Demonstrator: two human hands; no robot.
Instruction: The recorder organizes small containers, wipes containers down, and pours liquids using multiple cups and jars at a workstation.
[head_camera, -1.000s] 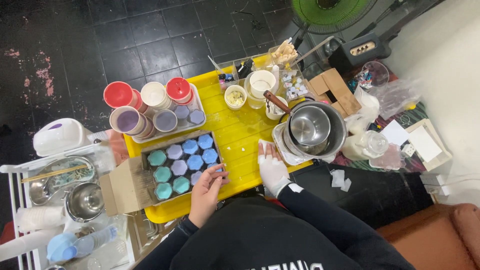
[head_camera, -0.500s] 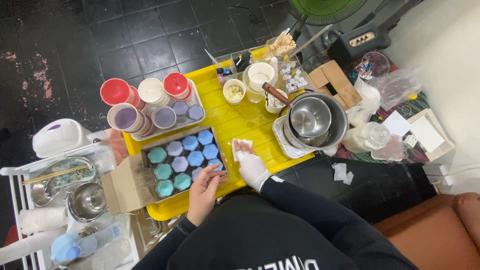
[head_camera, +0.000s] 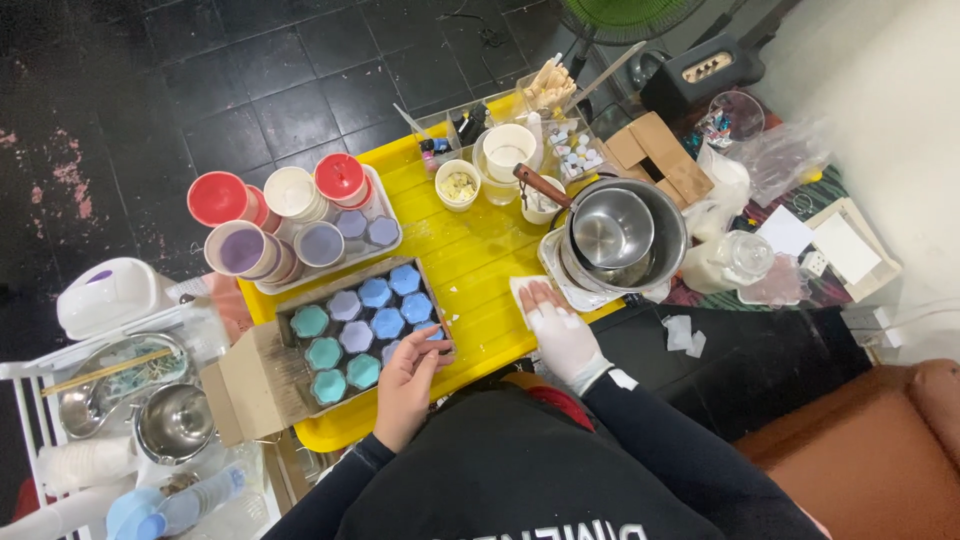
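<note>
My left hand (head_camera: 408, 378) is bare and grips the near right edge of a shallow cardboard box (head_camera: 250, 375) that holds several blue, lilac and teal hexagonal pieces (head_camera: 372, 322). My right hand (head_camera: 562, 338), in a white glove, presses flat on a white cloth (head_camera: 522, 290) lying on the yellow table (head_camera: 480, 255). The cloth sits just in front of a steel pot (head_camera: 625, 235) with a smaller steel pan inside it.
Behind the box, a tray holds red-lidded and cream cups (head_camera: 290, 215). Small bowls and a white cup (head_camera: 508, 150) stand at the table's back edge. A white rack (head_camera: 110, 390) with steel bowls is at the left. Cardboard, bags and a jar (head_camera: 735, 260) lie at the right.
My right hand slid the cloth left across the yellow table, then back right towards the pot. My left hand stayed on the box edge.
</note>
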